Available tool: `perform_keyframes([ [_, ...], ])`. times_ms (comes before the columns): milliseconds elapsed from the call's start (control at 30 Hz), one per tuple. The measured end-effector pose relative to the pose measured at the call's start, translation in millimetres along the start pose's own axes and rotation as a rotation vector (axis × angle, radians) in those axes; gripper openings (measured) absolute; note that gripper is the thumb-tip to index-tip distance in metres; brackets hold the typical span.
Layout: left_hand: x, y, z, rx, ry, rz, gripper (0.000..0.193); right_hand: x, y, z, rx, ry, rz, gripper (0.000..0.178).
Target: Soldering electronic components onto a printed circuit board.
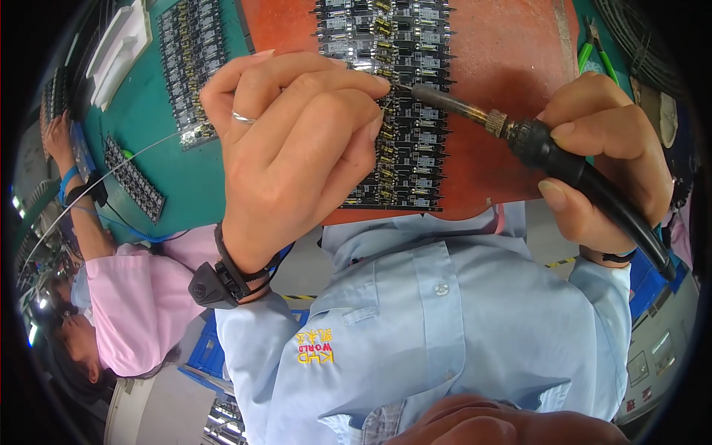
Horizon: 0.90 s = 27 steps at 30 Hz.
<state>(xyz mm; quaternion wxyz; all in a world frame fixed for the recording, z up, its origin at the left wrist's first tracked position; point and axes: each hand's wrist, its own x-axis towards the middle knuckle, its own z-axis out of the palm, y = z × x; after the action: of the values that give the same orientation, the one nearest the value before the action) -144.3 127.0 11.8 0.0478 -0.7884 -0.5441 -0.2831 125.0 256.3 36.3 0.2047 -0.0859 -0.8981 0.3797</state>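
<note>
My right hand (615,148) grips a soldering iron (545,148) by its black handle, with the tip pointing left. A panel of black circuit boards (419,152) lies beneath, and the iron's tip is at its middle column of yellowish parts. My left hand (293,141) is closed in a pinch over the panel's left side, its fingertips close to the iron's tip. A thin solder wire (148,147) runs from the lower left to this hand, and a short end shows by the fingertips. The exact contact point is too small to make out.
The panel rests on a red-orange mat (512,178) over a green table (141,67). More board panels (191,59) and a smaller board strip (133,178) lie left, near a white tray (119,52). Green-handled cutters (604,59) lie far right. A co-worker in a pink sleeve (148,297) sits left.
</note>
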Motion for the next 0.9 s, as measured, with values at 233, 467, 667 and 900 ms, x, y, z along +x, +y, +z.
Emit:
perform_keyframes([
  [233, 1, 2, -2, -0.005, -0.018, -0.007, 0.013, 1, 2, -6, 0.016, -0.048, -0.008, 0.035],
  [467, -4, 9, -5, -0.028, -0.017, -0.027, 0.012, -2, 3, -3, 0.047, -0.016, -0.058, 0.035],
  [667, -1, 4, -6, -0.030, -0.027, -0.022, 0.012, 1, -15, -12, -0.011, -0.007, 0.028, 0.036],
  [900, 8, -13, -4, -0.043, -0.007, -0.023, 0.011, 20, 7, -13, -0.017, -0.013, 0.016, 0.037],
])
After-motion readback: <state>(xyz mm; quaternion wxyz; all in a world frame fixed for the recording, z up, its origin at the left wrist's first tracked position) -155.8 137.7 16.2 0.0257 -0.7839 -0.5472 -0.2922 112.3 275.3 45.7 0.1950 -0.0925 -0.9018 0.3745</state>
